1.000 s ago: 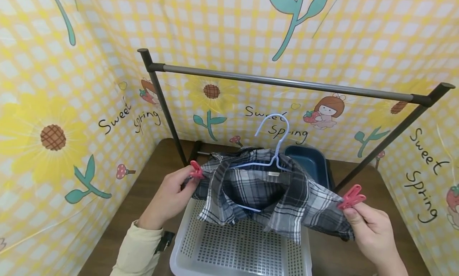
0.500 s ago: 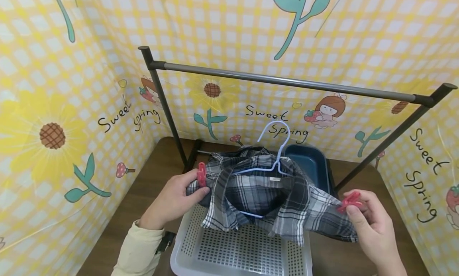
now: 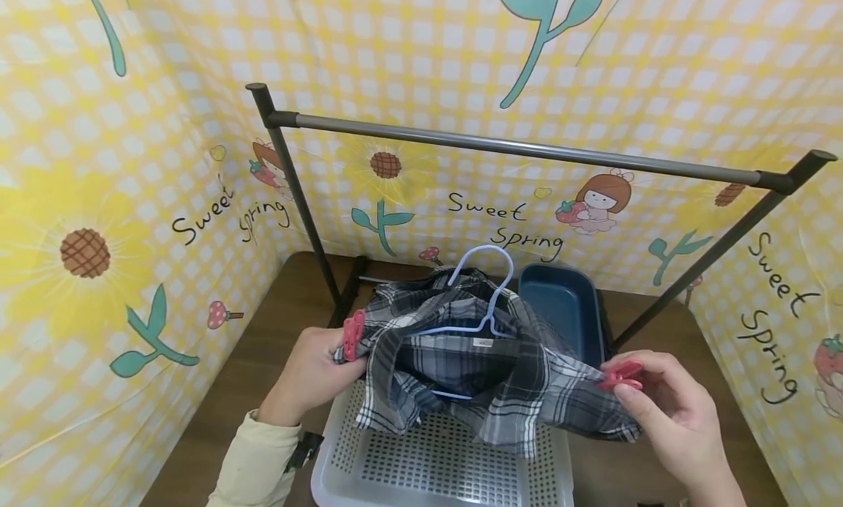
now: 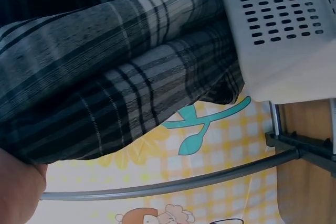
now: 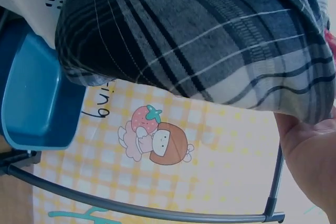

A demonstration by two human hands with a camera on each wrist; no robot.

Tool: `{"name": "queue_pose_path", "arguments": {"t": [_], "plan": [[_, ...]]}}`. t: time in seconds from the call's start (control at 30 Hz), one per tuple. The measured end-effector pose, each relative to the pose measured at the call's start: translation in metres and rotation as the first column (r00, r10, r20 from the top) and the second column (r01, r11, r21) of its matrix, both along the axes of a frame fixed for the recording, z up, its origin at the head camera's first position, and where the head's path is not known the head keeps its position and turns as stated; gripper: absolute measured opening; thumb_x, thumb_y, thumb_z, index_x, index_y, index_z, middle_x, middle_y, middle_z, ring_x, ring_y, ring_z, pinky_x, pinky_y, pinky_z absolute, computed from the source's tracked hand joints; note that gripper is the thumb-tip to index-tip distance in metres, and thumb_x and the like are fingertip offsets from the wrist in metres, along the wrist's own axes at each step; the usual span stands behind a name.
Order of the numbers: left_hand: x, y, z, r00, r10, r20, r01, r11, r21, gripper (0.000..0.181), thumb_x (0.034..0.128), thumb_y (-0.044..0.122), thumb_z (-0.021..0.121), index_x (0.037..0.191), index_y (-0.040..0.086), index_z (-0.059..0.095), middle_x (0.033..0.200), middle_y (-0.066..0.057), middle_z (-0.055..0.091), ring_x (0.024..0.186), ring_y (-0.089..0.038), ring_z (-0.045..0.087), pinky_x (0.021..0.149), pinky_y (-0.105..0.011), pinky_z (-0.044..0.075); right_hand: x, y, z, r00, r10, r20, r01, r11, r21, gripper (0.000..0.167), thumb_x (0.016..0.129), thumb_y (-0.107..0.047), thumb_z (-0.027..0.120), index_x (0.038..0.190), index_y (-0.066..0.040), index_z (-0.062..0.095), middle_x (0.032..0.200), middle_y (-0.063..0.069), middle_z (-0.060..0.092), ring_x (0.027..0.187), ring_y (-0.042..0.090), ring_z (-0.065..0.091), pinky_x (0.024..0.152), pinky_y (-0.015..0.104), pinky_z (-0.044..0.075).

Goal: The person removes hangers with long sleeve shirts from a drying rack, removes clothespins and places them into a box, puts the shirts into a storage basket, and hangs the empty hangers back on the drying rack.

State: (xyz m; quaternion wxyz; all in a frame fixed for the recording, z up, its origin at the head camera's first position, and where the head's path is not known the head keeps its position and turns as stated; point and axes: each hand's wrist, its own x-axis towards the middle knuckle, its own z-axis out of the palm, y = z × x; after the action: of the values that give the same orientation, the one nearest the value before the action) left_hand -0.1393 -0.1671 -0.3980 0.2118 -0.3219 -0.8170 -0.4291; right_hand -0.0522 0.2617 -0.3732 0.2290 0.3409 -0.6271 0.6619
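Note:
A grey and black plaid shirt (image 3: 454,361), with a pale lilac hanger (image 3: 490,302) inside it, hangs spread between my hands. Two red clothespins sit at its shoulders. My left hand (image 3: 315,372) grips the shoulder at the left, right beside the left red clothespin (image 3: 354,335); its fingertips are hidden by cloth. At the other shoulder, my right hand (image 3: 678,412) pinches the right red clothespin (image 3: 621,375) between thumb and fingers. The left wrist view shows the shirt's sleeve (image 4: 121,72) and part of my hand. In the right wrist view the plaid cloth (image 5: 210,40) covers most fingers.
Under the shirt stands a grey perforated basket (image 3: 326,448) on the dark wooden table (image 3: 244,390). A blue tray (image 3: 560,295) lies behind the shirt at the right. A metal rack with a horizontal bar (image 3: 500,147) rises at the back, before a yellow checked wall covering.
The hanger's hook has sunk and tipped left. The right hand has shifted left with its clothespin, and the left clothespin has turned more upright beside the left hand.

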Motion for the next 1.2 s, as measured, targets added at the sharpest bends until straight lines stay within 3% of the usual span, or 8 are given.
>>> {"name": "queue_pose_path", "arguments": {"t": [0.17, 0.47, 0.67, 0.8, 0.97, 1.07, 1.13, 1.2], "plan": [[-0.002, -0.002, -0.008, 0.989, 0.011, -0.144, -0.001, 0.997, 0.072, 0.043, 0.0645, -0.003, 0.069, 0.055, 0.021, 0.035, 0.057, 0.015, 0.033, 0.053, 0.004, 0.028, 0.045, -0.013, 0.021, -0.004, -0.004, 0.003, 0.997, 0.061, -0.055, -0.064, 0.997, -0.039, 0.017, 0.091, 0.021, 0.057, 0.106, 0.027, 0.053, 0.109, 0.027, 0.065, 0.093, 0.023, 0.068, 0.083, 0.024, 0.053], [-0.013, -0.006, -0.020, 0.963, 0.040, -0.266, -0.014, 0.995, 0.100, 0.038, 0.0619, -0.003, 0.067, 0.054, 0.020, 0.038, 0.053, 0.011, 0.036, 0.051, 0.002, 0.030, 0.044, -0.013, 0.022, -0.009, 0.001, 0.006, 0.996, 0.036, -0.077, -0.049, 0.983, -0.175, 0.014, 0.092, 0.022, 0.052, 0.104, 0.030, 0.051, 0.102, 0.028, 0.068, 0.091, 0.026, 0.071, 0.082, 0.026, 0.055], [-0.016, -0.010, -0.027, 0.967, 0.041, -0.251, -0.008, 0.991, 0.131, 0.039, 0.0573, -0.009, 0.065, 0.054, 0.019, 0.037, 0.052, 0.009, 0.034, 0.052, 0.004, 0.029, 0.042, -0.015, 0.021, -0.015, 0.006, 0.003, 0.998, 0.060, 0.019, -0.045, 0.896, -0.442, 0.018, 0.097, 0.022, 0.035, 0.109, 0.026, 0.048, 0.097, 0.032, 0.066, 0.088, 0.035, 0.071, 0.078, 0.037, 0.058], [-0.017, -0.012, -0.028, 0.965, 0.039, -0.260, -0.003, 0.991, 0.136, 0.039, 0.0570, -0.008, 0.065, 0.055, 0.019, 0.037, 0.052, 0.009, 0.035, 0.052, 0.003, 0.029, 0.042, -0.015, 0.021, -0.022, 0.011, 0.002, 0.984, -0.042, 0.171, 0.117, 0.882, -0.456, 0.016, 0.102, 0.015, 0.033, 0.109, 0.019, 0.047, 0.095, 0.032, 0.066, 0.079, 0.036, 0.072, 0.068, 0.039, 0.059], [-0.018, -0.013, -0.028, 0.961, 0.045, -0.272, -0.009, 0.991, 0.133, 0.034, 0.0613, -0.002, 0.065, 0.054, 0.020, 0.039, 0.051, 0.008, 0.038, 0.053, 0.002, 0.030, 0.043, -0.016, 0.023, -0.030, 0.020, -0.003, 0.907, -0.239, 0.347, 0.357, 0.872, -0.335, 0.009, 0.103, 0.007, 0.045, 0.111, 0.009, 0.051, 0.092, 0.023, 0.070, 0.070, 0.030, 0.072, 0.062, 0.037, 0.059], [-0.018, -0.013, -0.027, 0.962, 0.043, -0.270, -0.002, 0.989, 0.150, 0.032, 0.0618, 0.000, 0.065, 0.054, 0.019, 0.041, 0.051, 0.007, 0.039, 0.053, 0.002, 0.031, 0.043, -0.016, 0.023, -0.037, 0.027, -0.010, 0.841, -0.324, 0.434, 0.463, 0.846, -0.266, 0.011, 0.102, 0.005, 0.052, 0.113, 0.004, 0.052, 0.090, 0.018, 0.071, 0.066, 0.026, 0.071, 0.061, 0.036, 0.059], [-0.019, -0.013, -0.027, 0.961, 0.035, -0.274, 0.009, 0.987, 0.158, 0.033, 0.0615, -0.001, 0.066, 0.054, 0.019, 0.041, 0.051, 0.006, 0.039, 0.053, 0.002, 0.031, 0.043, -0.016, 0.023, -0.043, 0.032, -0.017, 0.784, -0.372, 0.496, 0.521, 0.829, -0.201, 0.017, 0.100, 0.002, 0.057, 0.116, 0.003, 0.052, 0.089, 0.015, 0.070, 0.064, 0.024, 0.070, 0.060, 0.034, 0.058], [-0.020, -0.013, -0.027, 0.961, 0.027, -0.276, 0.019, 0.987, 0.162, 0.034, 0.0618, -0.001, 0.067, 0.055, 0.019, 0.040, 0.051, 0.006, 0.038, 0.053, 0.002, 0.030, 0.043, -0.016, 0.023, -0.051, 0.037, -0.025, 0.700, -0.461, 0.545, 0.579, 0.813, -0.056, 0.024, 0.099, -0.001, 0.061, 0.121, -0.001, 0.051, 0.086, 0.009, 0.069, 0.062, 0.019, 0.069, 0.060, 0.030, 0.058]]}}
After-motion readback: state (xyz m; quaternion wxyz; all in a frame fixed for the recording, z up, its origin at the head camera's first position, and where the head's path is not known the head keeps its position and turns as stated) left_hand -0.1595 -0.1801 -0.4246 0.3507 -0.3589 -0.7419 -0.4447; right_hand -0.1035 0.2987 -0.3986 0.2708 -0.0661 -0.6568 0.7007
